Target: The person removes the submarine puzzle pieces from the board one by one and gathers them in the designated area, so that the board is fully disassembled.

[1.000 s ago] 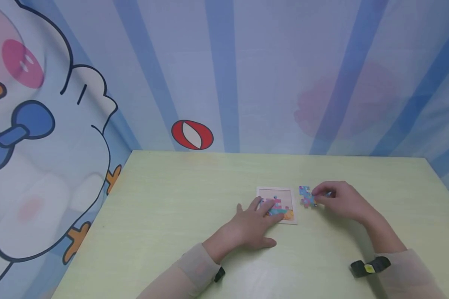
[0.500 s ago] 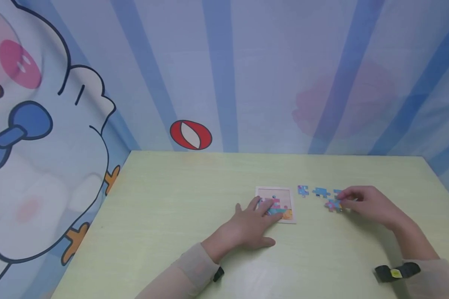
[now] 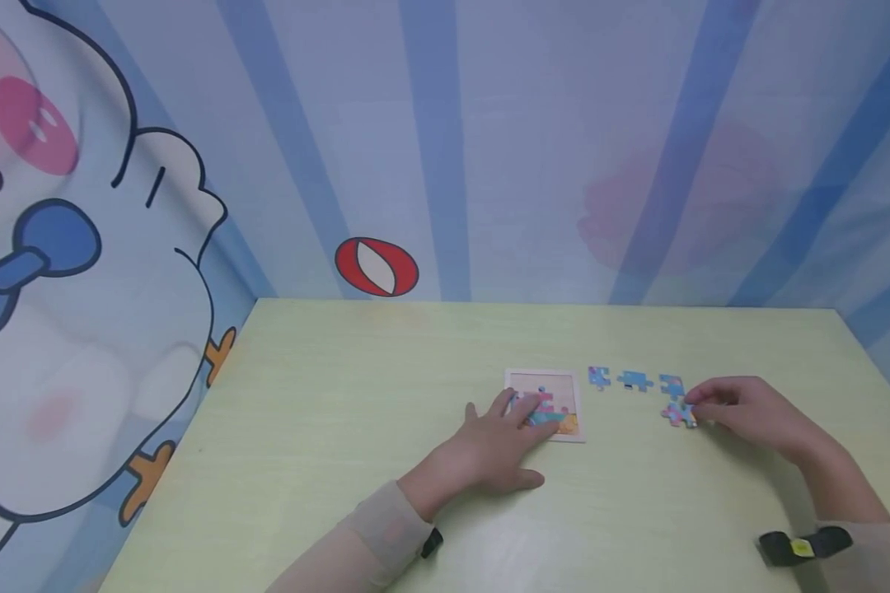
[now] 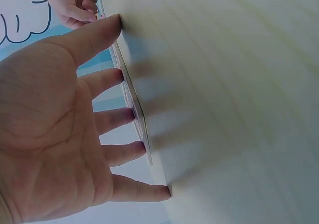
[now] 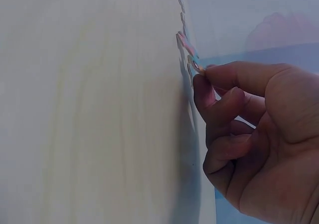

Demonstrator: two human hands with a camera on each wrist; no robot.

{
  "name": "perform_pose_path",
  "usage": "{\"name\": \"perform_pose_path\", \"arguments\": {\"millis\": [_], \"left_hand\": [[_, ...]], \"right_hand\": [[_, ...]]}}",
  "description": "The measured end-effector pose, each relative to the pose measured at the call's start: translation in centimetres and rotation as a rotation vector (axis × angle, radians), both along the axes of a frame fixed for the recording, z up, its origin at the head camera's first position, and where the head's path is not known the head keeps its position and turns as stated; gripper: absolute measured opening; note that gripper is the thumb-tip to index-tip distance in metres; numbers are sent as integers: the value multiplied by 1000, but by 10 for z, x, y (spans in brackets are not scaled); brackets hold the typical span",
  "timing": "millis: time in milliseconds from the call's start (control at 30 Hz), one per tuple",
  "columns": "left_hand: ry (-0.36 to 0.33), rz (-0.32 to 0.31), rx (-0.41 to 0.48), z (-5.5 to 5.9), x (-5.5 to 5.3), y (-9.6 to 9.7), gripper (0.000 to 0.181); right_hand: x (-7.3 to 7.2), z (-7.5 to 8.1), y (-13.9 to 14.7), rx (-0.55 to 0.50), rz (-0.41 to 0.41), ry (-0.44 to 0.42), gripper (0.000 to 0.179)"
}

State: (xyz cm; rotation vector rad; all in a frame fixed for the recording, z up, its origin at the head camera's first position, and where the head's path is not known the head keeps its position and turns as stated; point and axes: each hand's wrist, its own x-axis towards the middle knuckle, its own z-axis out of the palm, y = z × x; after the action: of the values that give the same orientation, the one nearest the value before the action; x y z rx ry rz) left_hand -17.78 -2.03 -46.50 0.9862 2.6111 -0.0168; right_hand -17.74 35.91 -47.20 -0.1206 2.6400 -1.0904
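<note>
My left hand (image 3: 493, 449) lies with spread, straight fingers on a small white-framed jigsaw tray (image 3: 580, 416); pink, blue and orange pieces fill part of it. The left wrist view has the left hand (image 4: 60, 129) side-on, fingertips at the tray's edge (image 4: 134, 102). Off to the right, my right hand (image 3: 756, 412) pinches a colourful puzzle piece (image 3: 678, 414) between thumb and index finger. That puzzle piece (image 5: 187, 46) looks tilted in the right wrist view, where the right hand's (image 5: 264, 134) other fingers are curled.
Between tray and right hand, loose puzzle pieces lie in a row: one (image 3: 599, 376) beside the tray, a blue one (image 3: 634, 380), and another (image 3: 671, 385) by the held piece. The pale table (image 3: 341, 371) meets a striped backdrop (image 3: 534, 165) behind.
My right hand has moved right with the pinched puzzle piece, away from the tray, uncovering the row of loose pieces. The left hand has stayed on the tray.
</note>
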Motion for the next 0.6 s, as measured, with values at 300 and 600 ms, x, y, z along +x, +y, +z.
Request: {"name": "perform_pose_path", "arguments": {"millis": [300,600], "left_hand": [[-13,3,4,3,1,0,75],[-22,11,8,6,2,-1,75]], "right_hand": [[-1,-2,-1,44,5,29,26],[-1,-2,-2,43,-6,33,32]]}}
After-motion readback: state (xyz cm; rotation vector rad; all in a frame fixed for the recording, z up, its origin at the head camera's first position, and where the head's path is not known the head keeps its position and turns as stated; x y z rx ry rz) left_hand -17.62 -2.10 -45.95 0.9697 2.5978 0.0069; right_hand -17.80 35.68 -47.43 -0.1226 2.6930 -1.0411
